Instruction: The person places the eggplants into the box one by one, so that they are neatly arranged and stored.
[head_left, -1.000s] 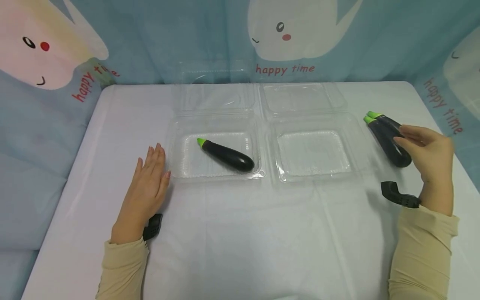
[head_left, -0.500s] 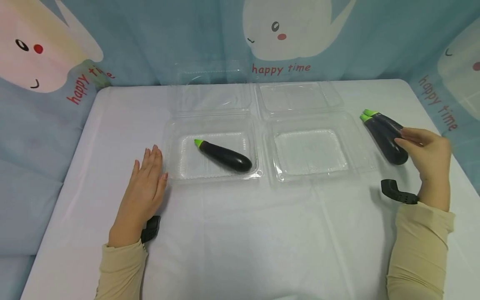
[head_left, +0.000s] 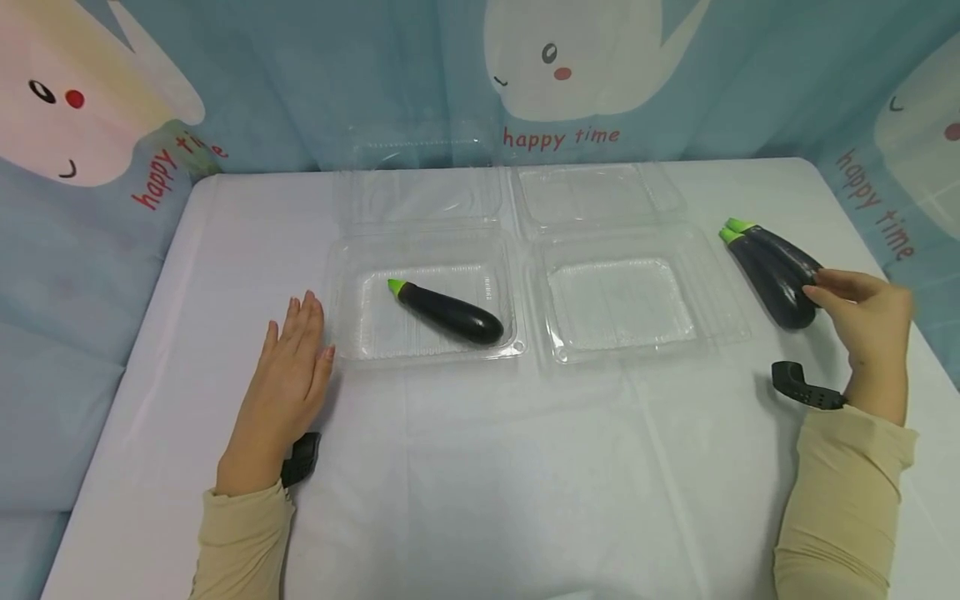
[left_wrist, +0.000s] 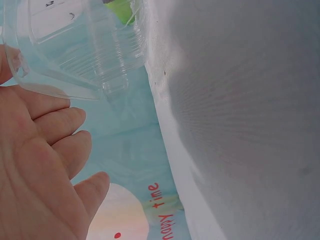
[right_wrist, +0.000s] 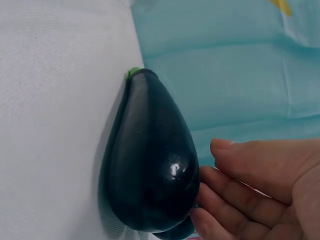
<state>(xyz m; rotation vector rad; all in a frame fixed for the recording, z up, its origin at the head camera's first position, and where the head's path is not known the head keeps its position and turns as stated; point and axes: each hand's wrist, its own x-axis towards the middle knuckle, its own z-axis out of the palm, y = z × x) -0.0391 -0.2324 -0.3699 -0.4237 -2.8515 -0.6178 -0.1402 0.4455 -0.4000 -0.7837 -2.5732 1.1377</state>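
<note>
The right hand is the nearer one to a pair of eggplants on the desk. Its fingers touch the blunt, dark end of the pair; in the right wrist view the thumb stands a little apart from them, so the spread is narrow and no firm grip shows. The inner eggplant lies to the left of these fingertips and the outer eggplant straight ahead of them, the two side by side and touching. Both long axes slant away from the fingers, forward and leftward, with the green stems at the far end.

Further left of the right fingers, well apart, sits the right box, clear plastic with its lid folded back. Beyond that is the left box, holding a single eggplant whose stem points toward the left hand. That hand has its fingers straight and together, holding nothing, just beside the left box's near side; whether the thumb touches the rim I cannot tell.
</note>
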